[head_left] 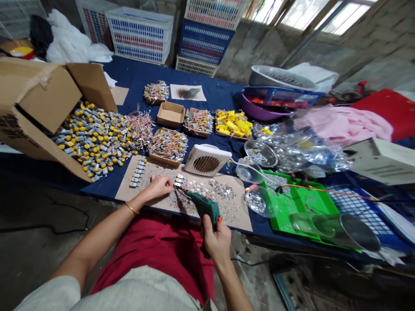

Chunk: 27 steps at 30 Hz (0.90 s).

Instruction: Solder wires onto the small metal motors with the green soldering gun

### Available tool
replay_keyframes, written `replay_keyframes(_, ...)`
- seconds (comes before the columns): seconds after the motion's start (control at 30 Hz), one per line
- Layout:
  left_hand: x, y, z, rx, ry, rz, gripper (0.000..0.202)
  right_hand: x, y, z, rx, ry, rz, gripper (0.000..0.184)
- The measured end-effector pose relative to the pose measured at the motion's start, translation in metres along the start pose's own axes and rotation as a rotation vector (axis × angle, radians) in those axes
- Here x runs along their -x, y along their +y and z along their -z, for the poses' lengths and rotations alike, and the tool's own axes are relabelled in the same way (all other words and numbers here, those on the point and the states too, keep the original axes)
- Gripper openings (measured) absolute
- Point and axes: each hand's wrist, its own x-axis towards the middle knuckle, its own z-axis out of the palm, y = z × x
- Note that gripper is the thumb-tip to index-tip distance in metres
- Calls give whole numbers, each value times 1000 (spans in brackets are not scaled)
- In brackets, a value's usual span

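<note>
Counter (121,69): blue-covered, its near edge running close along the person's lap. A cardboard sheet (240,218) lies at that edge. On the left, the open carton (48,95) sits beyond the sheet's left side, grey-and-yellow motors (94,140) spilling from its mouth. At the back, a boxy white fan (207,160) stands at the sheet's far edge, just beyond the work; a tray of wired motors (168,144) adjoins it on the left. On the right, loose metal bits (223,190) lie scattered across the sheet; past its right edge come a clear bowl (271,207) and a green tray (285,211).

Room for moving: a strip of sheet between the long row of motors (138,172) at left and the left grip (160,186). The right grip (218,239) is over the person's lap side, short of the counter's near edge.

Right grip: wrapped around the handle of a green soldering gun (204,204), which points left and away from the body. Its tip is at the near end of a short row of motors (178,179) on the sheet; contact too small to confirm.

Left grip: fingers curled narrow, just left of that short row. Cannot tell whether anything is pinched.
</note>
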Motion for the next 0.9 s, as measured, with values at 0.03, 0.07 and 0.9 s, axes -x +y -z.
replay_keyframes(0.03,0,0,0,2,2,0,20,0,0,0,0,0,10,50)
replay_keyframes(0.07,0,0,0,3,2,0,20,0,0,0,1,0,21,49)
replay_keyframes(0.9,1,5,6,-12,-24,-4,18,23,1,19,-6,137,-223,59)
